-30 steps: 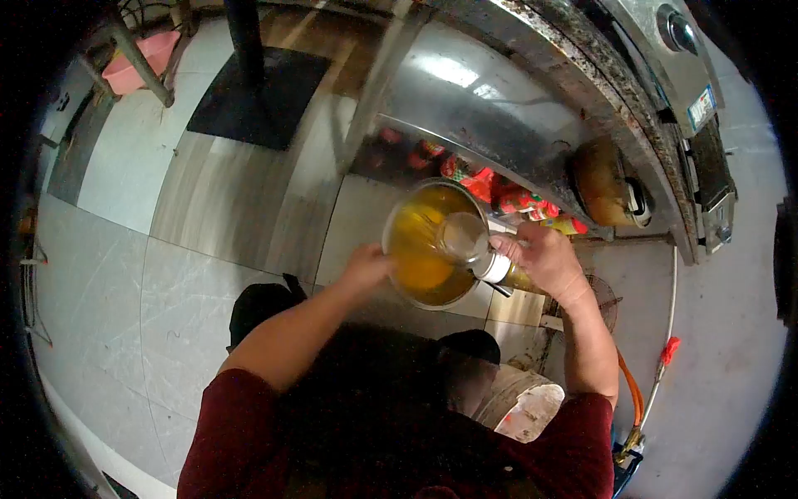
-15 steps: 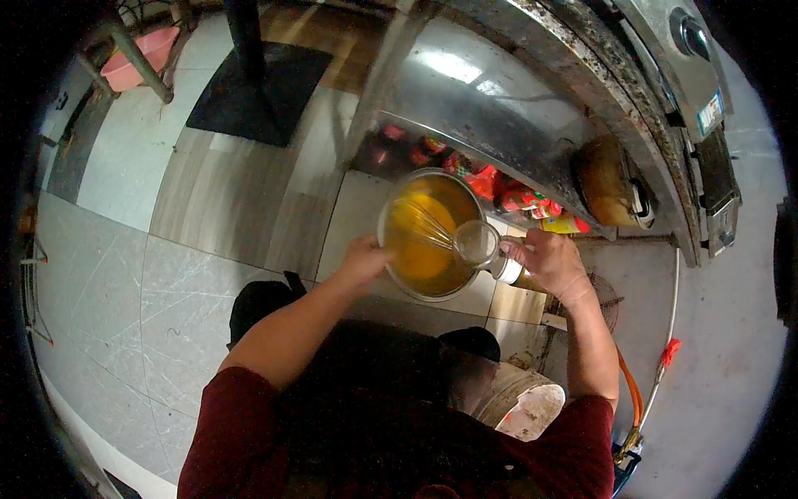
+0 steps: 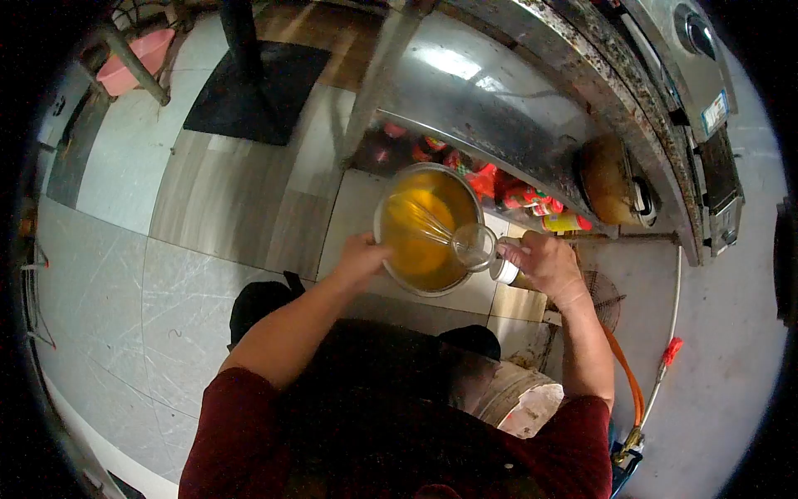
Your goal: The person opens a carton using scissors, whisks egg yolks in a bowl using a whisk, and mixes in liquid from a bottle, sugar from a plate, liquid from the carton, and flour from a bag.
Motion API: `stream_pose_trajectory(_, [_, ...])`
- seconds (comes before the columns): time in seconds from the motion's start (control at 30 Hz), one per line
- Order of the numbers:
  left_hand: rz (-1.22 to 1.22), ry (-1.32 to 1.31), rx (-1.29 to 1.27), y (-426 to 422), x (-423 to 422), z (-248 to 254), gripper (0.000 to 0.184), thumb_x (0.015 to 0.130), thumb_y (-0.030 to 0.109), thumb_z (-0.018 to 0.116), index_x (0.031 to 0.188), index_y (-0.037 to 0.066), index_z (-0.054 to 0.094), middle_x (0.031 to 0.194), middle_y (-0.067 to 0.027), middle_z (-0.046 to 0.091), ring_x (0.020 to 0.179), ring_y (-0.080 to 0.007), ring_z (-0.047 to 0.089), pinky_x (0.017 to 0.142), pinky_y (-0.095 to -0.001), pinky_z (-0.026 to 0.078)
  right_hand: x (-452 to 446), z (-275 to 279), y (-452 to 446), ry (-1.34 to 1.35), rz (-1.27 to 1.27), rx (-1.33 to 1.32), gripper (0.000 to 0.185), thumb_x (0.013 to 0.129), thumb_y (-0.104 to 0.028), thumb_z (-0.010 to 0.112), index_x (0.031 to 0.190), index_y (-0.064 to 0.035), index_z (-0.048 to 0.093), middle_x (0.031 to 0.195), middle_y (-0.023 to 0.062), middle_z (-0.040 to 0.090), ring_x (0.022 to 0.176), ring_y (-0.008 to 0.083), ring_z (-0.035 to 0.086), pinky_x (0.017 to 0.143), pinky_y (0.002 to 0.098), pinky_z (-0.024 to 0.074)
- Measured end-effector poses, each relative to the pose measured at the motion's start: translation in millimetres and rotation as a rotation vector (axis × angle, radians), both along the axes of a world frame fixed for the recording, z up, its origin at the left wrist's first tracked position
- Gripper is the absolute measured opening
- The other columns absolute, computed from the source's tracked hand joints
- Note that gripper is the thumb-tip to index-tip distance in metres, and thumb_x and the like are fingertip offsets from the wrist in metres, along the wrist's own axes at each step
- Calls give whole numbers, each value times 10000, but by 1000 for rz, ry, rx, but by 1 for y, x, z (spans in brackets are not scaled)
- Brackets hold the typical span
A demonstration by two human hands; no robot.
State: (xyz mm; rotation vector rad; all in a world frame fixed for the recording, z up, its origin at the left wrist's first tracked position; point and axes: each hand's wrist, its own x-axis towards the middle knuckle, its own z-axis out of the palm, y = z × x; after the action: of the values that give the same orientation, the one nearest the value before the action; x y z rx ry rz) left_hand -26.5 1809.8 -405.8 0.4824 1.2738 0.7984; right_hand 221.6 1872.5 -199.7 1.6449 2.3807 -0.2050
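A round metal bowl [image 3: 386, 270] with yellow-orange liquid [image 3: 428, 204] is held in front of my knees. My left hand [image 3: 362, 255] grips its left rim, thumb over the edge. Inside rests a wire whisk [image 3: 424, 218], its wires dipping into the liquid. At the bowl's right rim, my right hand [image 3: 540, 259] is closed around the handle of a clear round cup [image 3: 475, 247]. The cup covers the whisk's handle end, so I cannot tell whether that hand touches the whisk too. Just below the cup shows a white round lid [image 3: 504, 271].
Red and yellow packages [image 3: 532, 200] lie beneath a metal shelf [image 3: 465, 91]. A browned pot [image 3: 605, 179] stands on the right. Near my right leg is a dirty white bucket [image 3: 532, 403]. An orange hose [image 3: 629, 374] runs by the wall. A pink basin [image 3: 137, 62] sits far left.
The bowl has shifted slightly up and to the left in view. Both hands stay at the same places on the bowl and cup. The whisk's wires have moved a little within the liquid.
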Motion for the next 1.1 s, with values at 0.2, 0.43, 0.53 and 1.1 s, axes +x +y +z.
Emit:
stream_pose_trajectory(0.2, [12,-14,3,1,6,-6,343,774,88,631,1103,-3,598,965,-102,661,826,-222,659,661,-358,566,-5,-4,-1,72,30,16,387,836,-525,597,897,-164,720,709,124,643,685,350,645,643,445,518])
stream_pose_trajectory(0.43, [32,-90,13,0,11,-1,350,780,74,632,1117,-4,578,967,-108,650,826,-234,653,684,-370,566,13,-21,-6,323,82,58,557,763,-538,694,690,2,580,579,137,564,546,293,570,515,394,433])
stream_pose_trajectory(0.53, [-29,-54,-31,2,10,3,330,790,65,621,1109,-3,573,959,-114,647,841,-240,650,717,-391,565,42,-31,-5,542,-238,-255,544,711,-516,759,712,-12,553,620,47,567,572,159,517,531,329,409])
stream_pose_trajectory(1.1, [151,-113,-79,-14,-11,-5,345,779,80,682,1070,-71,577,992,-138,643,849,-226,648,697,-316,528,156,-99,14,1074,-882,-211,298,884,-278,647,1031,-21,615,914,81,661,830,164,631,668,312,533])
